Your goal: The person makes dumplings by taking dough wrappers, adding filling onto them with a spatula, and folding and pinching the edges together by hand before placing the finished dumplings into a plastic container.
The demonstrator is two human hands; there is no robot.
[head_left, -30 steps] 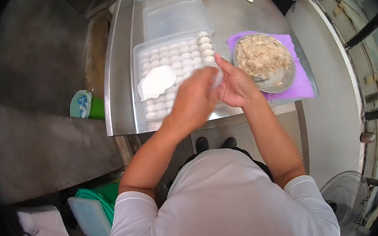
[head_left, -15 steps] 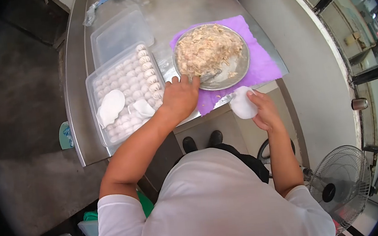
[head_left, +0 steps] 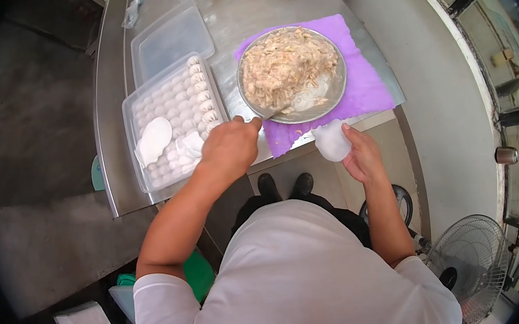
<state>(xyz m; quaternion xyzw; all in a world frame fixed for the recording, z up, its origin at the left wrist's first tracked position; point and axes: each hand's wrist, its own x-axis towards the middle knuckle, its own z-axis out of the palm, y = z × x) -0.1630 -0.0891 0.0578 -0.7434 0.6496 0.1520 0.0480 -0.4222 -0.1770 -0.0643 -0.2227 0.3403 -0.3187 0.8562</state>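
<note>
My left hand (head_left: 231,146) is closed around the handle of a small metal spatula (head_left: 272,113), most of it hidden by the fingers. The visible end of the spatula reaches over the near left rim of a round metal bowl (head_left: 345,82). Pale minced filling (head_left: 290,62) is heaped in that bowl, with a thinner patch near the front. Off the table's front edge, my right hand (head_left: 363,154) grips a thin white round dumpling wrapper (head_left: 332,142) by its right side. To the left, a clear plastic box (head_left: 132,146) holds rows of pleated dumplings (head_left: 204,96), with loose wrappers (head_left: 156,136) lying on top.
A purple cloth (head_left: 368,86) lies under the bowl on the steel table (head_left: 227,18). Behind the box rests a clear lid (head_left: 169,39). A standing fan (head_left: 469,267) is at lower right, beside the wall (head_left: 432,70). Green containers (head_left: 199,277) sit low on the left.
My left hand has closed on the spatula handle and drawn back slightly, bringing the blade toward the bowl's near rim. The right hand still holds the wrapper; the view has shifted a little.
</note>
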